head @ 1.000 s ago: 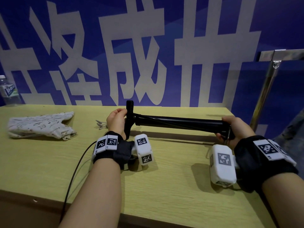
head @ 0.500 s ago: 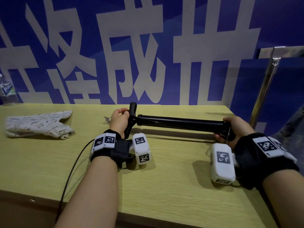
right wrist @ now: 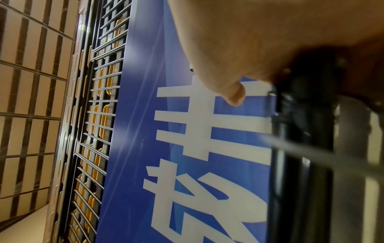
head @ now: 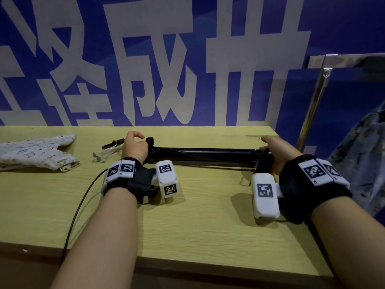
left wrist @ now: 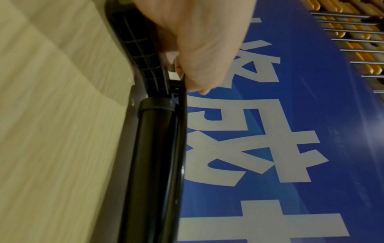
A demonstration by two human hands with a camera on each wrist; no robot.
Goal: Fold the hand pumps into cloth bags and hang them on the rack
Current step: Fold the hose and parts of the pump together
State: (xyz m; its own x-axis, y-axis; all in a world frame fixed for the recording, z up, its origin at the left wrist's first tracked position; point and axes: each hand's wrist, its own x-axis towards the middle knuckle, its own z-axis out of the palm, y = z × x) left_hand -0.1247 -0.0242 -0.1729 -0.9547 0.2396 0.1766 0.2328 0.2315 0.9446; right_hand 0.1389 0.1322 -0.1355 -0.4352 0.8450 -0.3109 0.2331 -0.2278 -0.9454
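Observation:
A black hand pump (head: 204, 154) lies lengthwise on the wooden table (head: 187, 215). My left hand (head: 135, 146) grips its handle end with curled fingers. In the left wrist view the ribbed handle (left wrist: 137, 42) sits against my palm (left wrist: 197, 41), above the barrel (left wrist: 158, 156). A black handle tip (head: 112, 144) sticks out to the left of that hand. My right hand (head: 277, 151) wraps the pump's base end, thumb stretched forward; the right wrist view shows the barrel (right wrist: 301, 180) under the palm (right wrist: 228, 41). A printed white cloth bag (head: 35, 152) lies flat at the far left.
A metal rack post (head: 314, 105) with a top bar stands past the table's right end, a denim garment (head: 366, 155) below it. Small clear nozzle pieces (head: 104, 155) lie left of my left hand. A black cable (head: 79, 205) trails off the front edge. A blue banner backs the table.
The pump has come down from the air onto the table. Its handle stood upright before and now lies low by my left hand. Both hands stay at the pump's ends.

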